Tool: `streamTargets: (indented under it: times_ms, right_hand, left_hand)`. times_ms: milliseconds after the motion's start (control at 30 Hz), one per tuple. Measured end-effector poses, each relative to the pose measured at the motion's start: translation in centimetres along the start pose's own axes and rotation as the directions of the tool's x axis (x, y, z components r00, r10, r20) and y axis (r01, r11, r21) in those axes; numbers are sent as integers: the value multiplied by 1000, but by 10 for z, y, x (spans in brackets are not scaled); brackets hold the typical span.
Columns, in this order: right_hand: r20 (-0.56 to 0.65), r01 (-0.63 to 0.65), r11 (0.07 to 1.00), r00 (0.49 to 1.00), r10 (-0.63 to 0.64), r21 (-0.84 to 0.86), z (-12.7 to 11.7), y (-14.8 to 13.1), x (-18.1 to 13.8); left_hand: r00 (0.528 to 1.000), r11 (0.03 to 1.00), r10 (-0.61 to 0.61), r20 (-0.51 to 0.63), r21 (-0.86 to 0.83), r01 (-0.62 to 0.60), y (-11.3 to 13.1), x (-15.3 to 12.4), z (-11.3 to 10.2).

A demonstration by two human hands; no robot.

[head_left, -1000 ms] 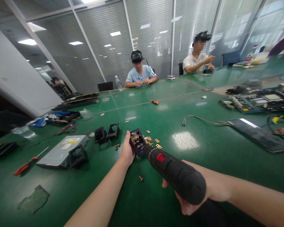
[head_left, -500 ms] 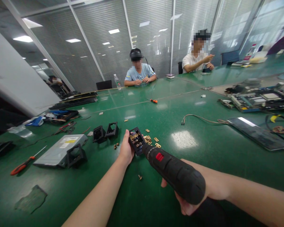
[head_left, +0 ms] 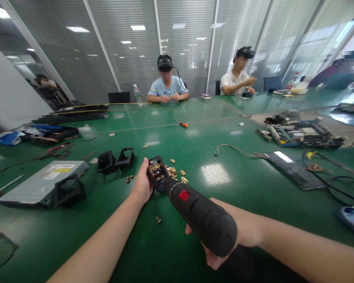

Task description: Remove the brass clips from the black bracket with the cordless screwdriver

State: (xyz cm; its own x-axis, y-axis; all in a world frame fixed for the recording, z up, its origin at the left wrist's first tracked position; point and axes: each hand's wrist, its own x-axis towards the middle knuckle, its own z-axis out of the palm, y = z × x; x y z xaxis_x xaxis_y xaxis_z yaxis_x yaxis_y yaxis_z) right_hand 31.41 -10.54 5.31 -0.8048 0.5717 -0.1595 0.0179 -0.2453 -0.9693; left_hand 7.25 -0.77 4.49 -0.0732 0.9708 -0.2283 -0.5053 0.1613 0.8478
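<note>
My left hand is closed around the side of a black plastic terminal block with brass plates and screws inside, tilted above the table. My right hand grips the handle of a black cordless drill with a red switch on top. The drill's nose meets the near right edge of the block; the bit's tip is hidden. Beside the block lie several brass plates. A brass screw rests closer to me, and a few small brass pieces sit left of my left hand.
Black plastic frames and a silver disc drive stand at the left. An orange screwdriver lies farther back. To the right are a dark flat panel, cables and circuit boards. Two people sit across the green table.
The view has turned to the right, so everything appears farther left. Both hands keep their hold, and the drill stays against the terminal block.
</note>
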Motion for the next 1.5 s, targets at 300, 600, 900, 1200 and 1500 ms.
streamTargets:
  times_ms: [300,600,900,1200,1500]
  right_hand:
    - [5,50,999,999,-50,15,1,-1,1]
    - [33,24,1000,999,-24,-20,0,1,1]
    - [-7,34,999,999,-34,-16,3,-6,0]
    - [-17,3,1000,1000,-2,12,4,-6,-2]
    - [-6,13,999,1000,-13,-38,2,-2,-1]
  left_hand:
    - [1000,1000,-3,22,29,2,-1,1,-2]
    - [999,999,-42,-4,-26,42,-1,0,-2]
    - [1000,1000,-26,14,3,26,0,-1,0]
    - [999,999,-51,-3,-15,51,-1,0,-2]
    - [1000,1000,-15,12,7,15,-3,0,-3]
